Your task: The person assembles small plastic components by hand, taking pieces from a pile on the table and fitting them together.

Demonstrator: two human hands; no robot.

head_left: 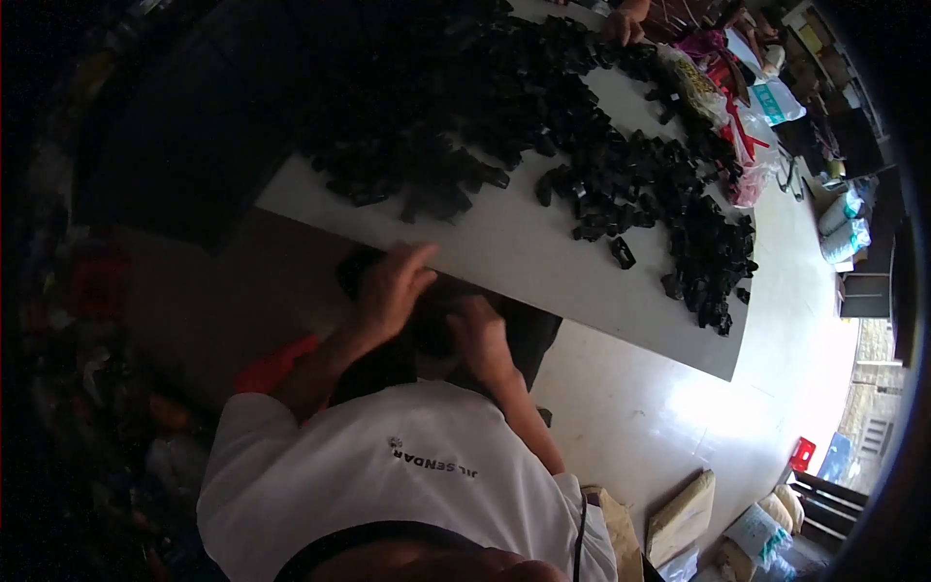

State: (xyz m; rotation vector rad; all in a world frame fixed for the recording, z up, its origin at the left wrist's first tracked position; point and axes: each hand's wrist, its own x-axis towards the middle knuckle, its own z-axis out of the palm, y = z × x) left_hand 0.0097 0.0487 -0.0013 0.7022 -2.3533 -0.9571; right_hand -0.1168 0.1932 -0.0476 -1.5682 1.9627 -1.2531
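My left hand (388,291) is just off the near edge of a pale table (582,291), above my lap. Its fingers point toward the table and look spread, with nothing visible in them. To its right, my right hand (478,335) is lower and blurred by motion. Its fingers bend down over a dark area, so I cannot tell whether it holds anything. Across the table lie heaps of small black plastic parts (630,184). One loose black part (622,253), frame-like with an opening, sits apart from the heap, nearer the front edge.
Another person's hand (626,21) touches the heap's far side. Plastic bags (752,179) with red and pink bits lie along the table's right edge. A red stool-like object (276,366) is beside my left arm. A cardboard box (679,514) and sacks (761,533) stand on the floor.
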